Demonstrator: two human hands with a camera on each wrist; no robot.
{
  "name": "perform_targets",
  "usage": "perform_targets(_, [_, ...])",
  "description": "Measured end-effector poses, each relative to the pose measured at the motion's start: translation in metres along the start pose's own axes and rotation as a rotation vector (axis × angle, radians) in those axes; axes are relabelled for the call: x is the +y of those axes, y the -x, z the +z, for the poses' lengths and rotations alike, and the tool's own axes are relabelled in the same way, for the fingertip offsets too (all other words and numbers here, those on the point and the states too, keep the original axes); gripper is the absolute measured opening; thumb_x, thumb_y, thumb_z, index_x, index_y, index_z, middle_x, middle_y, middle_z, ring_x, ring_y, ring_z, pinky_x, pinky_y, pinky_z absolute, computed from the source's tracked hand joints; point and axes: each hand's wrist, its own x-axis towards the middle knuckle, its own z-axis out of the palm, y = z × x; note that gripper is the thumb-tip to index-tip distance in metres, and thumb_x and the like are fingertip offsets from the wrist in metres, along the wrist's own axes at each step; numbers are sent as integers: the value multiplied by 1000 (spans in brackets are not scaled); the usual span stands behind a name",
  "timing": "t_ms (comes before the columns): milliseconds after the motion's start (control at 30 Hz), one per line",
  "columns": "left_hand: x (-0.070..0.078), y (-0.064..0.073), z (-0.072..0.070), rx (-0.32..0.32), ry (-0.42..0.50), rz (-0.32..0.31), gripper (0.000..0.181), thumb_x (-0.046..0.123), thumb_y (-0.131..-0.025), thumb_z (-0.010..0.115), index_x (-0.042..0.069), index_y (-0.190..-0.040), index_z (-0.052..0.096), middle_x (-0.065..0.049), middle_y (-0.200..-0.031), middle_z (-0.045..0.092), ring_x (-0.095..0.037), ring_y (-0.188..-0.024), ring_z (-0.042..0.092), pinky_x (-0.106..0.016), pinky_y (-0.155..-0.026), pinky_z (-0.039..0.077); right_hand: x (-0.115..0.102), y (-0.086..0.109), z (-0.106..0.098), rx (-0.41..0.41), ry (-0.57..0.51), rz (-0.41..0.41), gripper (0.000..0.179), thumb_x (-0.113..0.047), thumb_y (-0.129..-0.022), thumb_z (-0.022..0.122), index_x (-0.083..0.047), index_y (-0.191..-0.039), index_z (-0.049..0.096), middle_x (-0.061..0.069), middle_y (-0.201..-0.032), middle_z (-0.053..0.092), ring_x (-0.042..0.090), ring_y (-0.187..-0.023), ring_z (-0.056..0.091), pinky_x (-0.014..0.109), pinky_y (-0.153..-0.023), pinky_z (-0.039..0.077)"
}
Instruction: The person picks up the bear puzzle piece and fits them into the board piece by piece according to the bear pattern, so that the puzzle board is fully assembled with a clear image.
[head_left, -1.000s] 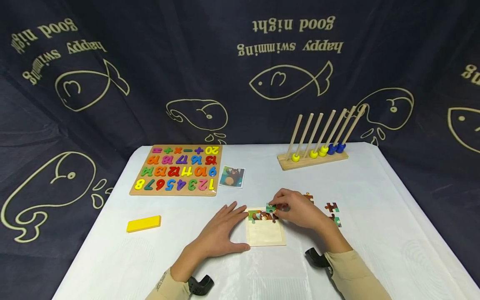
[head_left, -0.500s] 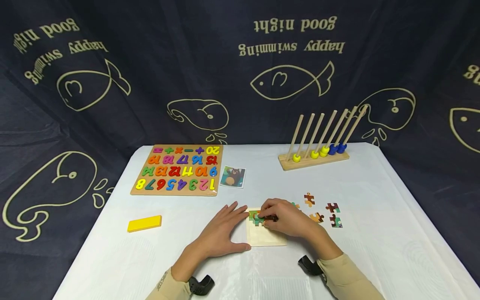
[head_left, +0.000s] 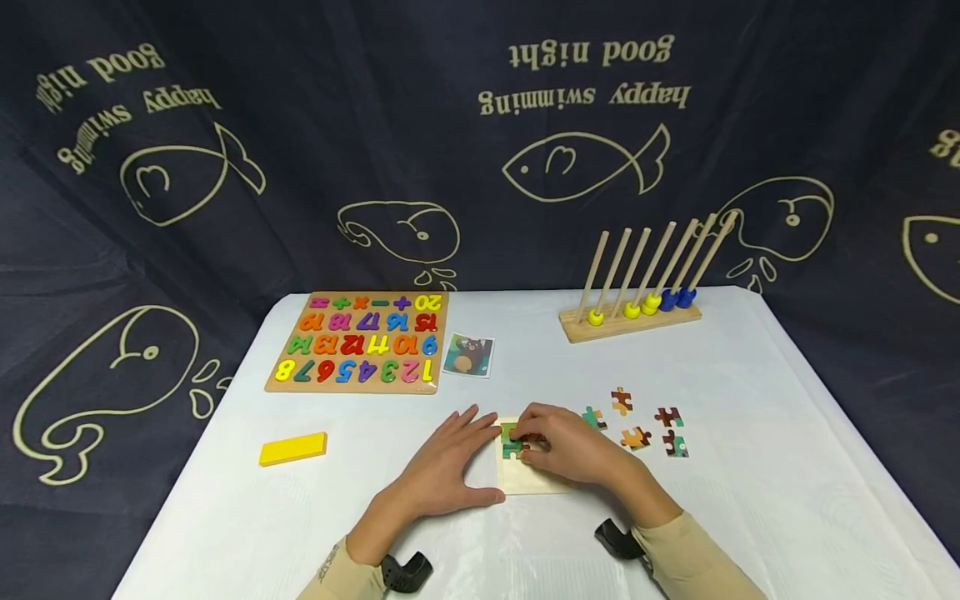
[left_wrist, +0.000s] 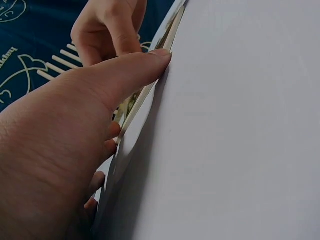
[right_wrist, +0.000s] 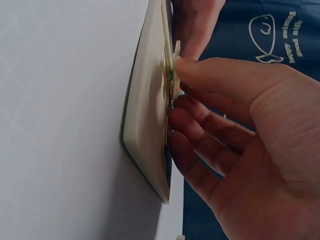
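A small wooden puzzle tray (head_left: 528, 481) lies on the table, with picture pieces along its far side, partly hidden by the right hand. My left hand (head_left: 448, 471) is spread at the tray's left side, its fingertips and thumb resting against the edge. Over the tray, my right hand (head_left: 573, 446) pinches a green puzzle piece (head_left: 512, 451) just below the far-left corner piece (head_left: 507, 431). In the right wrist view, the piece (right_wrist: 177, 52) stands slightly tilted above the tray (right_wrist: 145, 110), between thumb and fingers.
Several loose puzzle pieces (head_left: 636, 437) lie right of the tray. Behind it are a bear picture card (head_left: 468, 356) and a number board (head_left: 360, 342). A peg abacus (head_left: 630, 322) stands at the back right, and a yellow block (head_left: 293, 449) lies at the left.
My right hand has carried the green piece from the tray's far right side leftward and nearer, to below the corner piece. The left hand has stayed at the tray's left edge.
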Motion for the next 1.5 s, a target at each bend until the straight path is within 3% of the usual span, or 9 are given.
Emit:
perform_targets(300, [1,0,-1,-6,-8,24,77,72,-81,55,32,-146,42,1,-155,29,-28,-144,16,-47,-115,14,3,-2,5,95,1,75,4,-21,-90,68,-21,-92,65,-13,-88,54,5,-73,50,24,-65,45])
perform_targets(500, [0,1,-1,-7,-3,33,72,71,-81,56,34,-142,48,0,-155,29,-29,-143,17,-47,-115,13,2,-4,9,146,73,164,12,-23,-86,72,-21,-84,61,-11,-76,48,5,-64,45,23,-56,40])
perform_targets(933, [-1,2,0,27,42,39,63,69,-78,61,34,-130,57,-1,-153,34,-30,-143,20,-48,-115,14,1,-2,9,120,79,153,19,-21,-80,77,-21,-76,59,-8,-73,49,5,-64,44,23,-55,39])
perform_targets(1300, [0,2,-3,36,34,49,63,69,-78,62,32,-129,60,-1,-152,34,-30,-142,21,-48,-114,16,0,-2,10,133,83,171,21,-22,-80,78,-23,-75,57,-9,-72,48,5,-63,44,23,-55,39])
perform_targets(1500, [1,2,-2,37,33,44,64,69,-78,61,32,-130,59,-1,-152,34,-30,-142,21,-49,-114,16,1,-2,9,93,97,166,19,-26,-83,75,-25,-77,57,-11,-73,48,4,-63,44,22,-55,39])
